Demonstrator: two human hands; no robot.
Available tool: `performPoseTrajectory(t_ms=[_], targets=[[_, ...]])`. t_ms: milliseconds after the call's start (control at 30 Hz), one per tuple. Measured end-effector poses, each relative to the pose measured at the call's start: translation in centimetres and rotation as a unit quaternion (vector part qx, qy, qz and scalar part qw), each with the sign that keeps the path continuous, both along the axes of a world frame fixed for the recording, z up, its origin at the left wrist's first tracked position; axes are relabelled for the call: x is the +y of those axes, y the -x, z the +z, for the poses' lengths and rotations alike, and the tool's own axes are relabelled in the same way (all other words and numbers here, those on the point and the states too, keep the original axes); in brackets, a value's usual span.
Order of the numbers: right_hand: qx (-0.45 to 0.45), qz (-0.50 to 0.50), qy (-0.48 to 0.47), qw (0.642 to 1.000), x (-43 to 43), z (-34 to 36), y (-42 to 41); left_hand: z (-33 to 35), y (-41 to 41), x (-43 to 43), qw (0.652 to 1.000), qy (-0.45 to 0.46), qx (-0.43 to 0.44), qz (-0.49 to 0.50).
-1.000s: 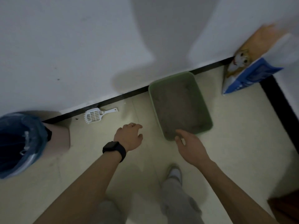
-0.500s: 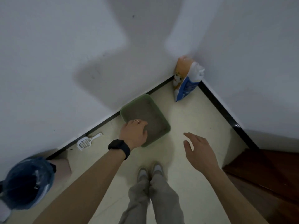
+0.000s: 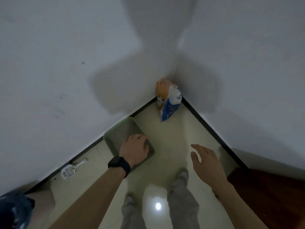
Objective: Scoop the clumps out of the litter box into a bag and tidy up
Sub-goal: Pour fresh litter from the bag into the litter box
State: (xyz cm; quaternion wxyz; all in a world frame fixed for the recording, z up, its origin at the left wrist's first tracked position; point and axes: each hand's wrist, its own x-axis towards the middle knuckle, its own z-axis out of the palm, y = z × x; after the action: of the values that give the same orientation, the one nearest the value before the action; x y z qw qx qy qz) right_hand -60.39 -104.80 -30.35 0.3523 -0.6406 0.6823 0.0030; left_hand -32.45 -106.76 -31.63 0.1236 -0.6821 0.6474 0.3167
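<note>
A green litter box [image 3: 115,134] with grey litter lies on the pale floor against the left wall. My left hand [image 3: 135,148], with a black watch on the wrist, hangs in front of the box's near right part, fingers loosely curled and holding nothing. To the right of the box, my right hand [image 3: 206,160] hovers over bare floor with straight fingers. A white slotted scoop [image 3: 70,170] lies by the baseboard at the left. In the bottom left corner is a bin lined with a blue bag [image 3: 14,210].
An orange, white and blue litter sack [image 3: 167,101] stands in the corner where the two white walls meet. Dark wooden flooring [image 3: 267,195] begins at the right. My legs and shoes [image 3: 181,176] are below, and a lamp's glare sits on the floor between them.
The view has risen and pulled back from the litter box, which now looks smaller and farther off. My left hand moved right over the box; my right hand drifted right of it.
</note>
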Motion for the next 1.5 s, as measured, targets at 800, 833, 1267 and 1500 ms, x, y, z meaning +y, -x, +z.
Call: performPoseTrajectory(t_ms=[800,833,1267,1500], targets=[[-0.041,0.043,-0.078,0.995,-33.4,-15.8,-1.3,-15.1,5.3,-28.5,0.978,0.173,-0.113,-0.033],[-0.056,0.025,-0.085,0.994,-34.7,-17.0,-1.9,-15.8,4.9,-29.5,0.969,0.206,-0.124,-0.053],[0.071,0.081,-0.155,0.982,-40.1,-29.5,-5.0,-20.8,1.4,-34.4,0.929,0.264,-0.248,-0.079],[0.081,0.193,-0.128,0.969,-38.9,-28.2,-2.4,-20.5,2.8,-34.2,0.954,0.206,-0.21,-0.063]])
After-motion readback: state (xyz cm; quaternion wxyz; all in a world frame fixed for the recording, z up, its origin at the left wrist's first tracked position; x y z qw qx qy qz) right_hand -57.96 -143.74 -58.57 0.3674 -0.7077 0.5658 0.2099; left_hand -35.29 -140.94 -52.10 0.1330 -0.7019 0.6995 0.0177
